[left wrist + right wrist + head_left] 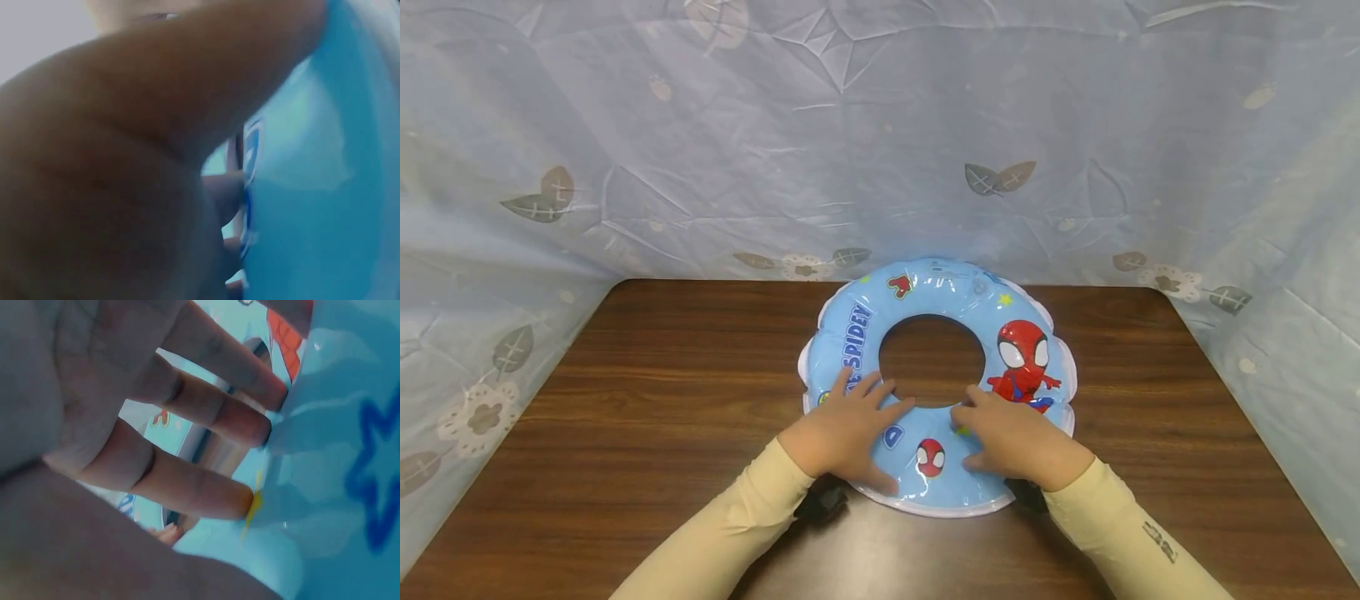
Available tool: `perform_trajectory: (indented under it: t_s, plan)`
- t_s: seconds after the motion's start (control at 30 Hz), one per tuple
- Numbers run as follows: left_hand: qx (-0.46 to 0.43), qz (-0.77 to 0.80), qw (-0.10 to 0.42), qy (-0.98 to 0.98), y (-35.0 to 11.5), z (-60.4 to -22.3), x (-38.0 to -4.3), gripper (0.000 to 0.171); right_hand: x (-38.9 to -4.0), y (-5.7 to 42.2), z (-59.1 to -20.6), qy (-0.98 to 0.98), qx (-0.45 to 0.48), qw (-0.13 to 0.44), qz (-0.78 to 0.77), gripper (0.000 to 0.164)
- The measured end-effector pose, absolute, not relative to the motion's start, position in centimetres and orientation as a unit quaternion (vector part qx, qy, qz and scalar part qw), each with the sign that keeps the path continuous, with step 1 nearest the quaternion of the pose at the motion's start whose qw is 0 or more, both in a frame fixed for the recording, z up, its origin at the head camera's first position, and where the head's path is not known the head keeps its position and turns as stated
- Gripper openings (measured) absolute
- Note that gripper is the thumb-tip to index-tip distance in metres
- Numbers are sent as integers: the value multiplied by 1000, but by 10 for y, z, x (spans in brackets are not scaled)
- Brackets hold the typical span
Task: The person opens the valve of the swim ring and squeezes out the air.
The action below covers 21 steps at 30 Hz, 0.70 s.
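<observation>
A light blue inflatable swim ring (955,483) with a scalloped whitish edge lies flat on the table, printed with red masked figures and blue lettering. My left hand (852,433) rests on its near left part, fingers spread and thumb toward the near edge. On the near right part, my right hand (1017,437) touches the ring with its fingertips. In the right wrist view the fingers (212,415) reach down onto the glossy surface, slightly bent and apart. The left wrist view has the thumb stretched to the ring, most of the fingers hidden behind the hand.
The dark wood-grain table (662,400) extends on both sides of the ring. A pale curtain (887,142) with leaf and flower prints hangs behind and along both sides. Dark wrist gear (822,500) sits under the left wrist. Both forearms wear cream sleeves (730,525).
</observation>
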<state>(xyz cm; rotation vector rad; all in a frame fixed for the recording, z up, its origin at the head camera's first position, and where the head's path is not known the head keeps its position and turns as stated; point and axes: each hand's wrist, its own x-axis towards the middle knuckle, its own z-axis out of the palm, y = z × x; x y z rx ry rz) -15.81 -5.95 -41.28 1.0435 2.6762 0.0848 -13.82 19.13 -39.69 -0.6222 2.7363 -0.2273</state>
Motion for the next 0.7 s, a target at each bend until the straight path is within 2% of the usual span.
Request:
perform_trajectory:
  t_s: [0.17, 0.33, 0.7]
  plan:
    - [361, 30, 161, 918, -64, -404, -161, 115, -141, 198, -396, 960, -216, 167, -69, 57]
    - [359, 35, 154, 920, -67, -404, -165, 118, -142, 199, -397, 961, -220, 153, -66, 56]
    - [364, 26, 155, 918, -67, -410, -168, 113, -137, 191, -396, 963, -203, 167, -58, 63]
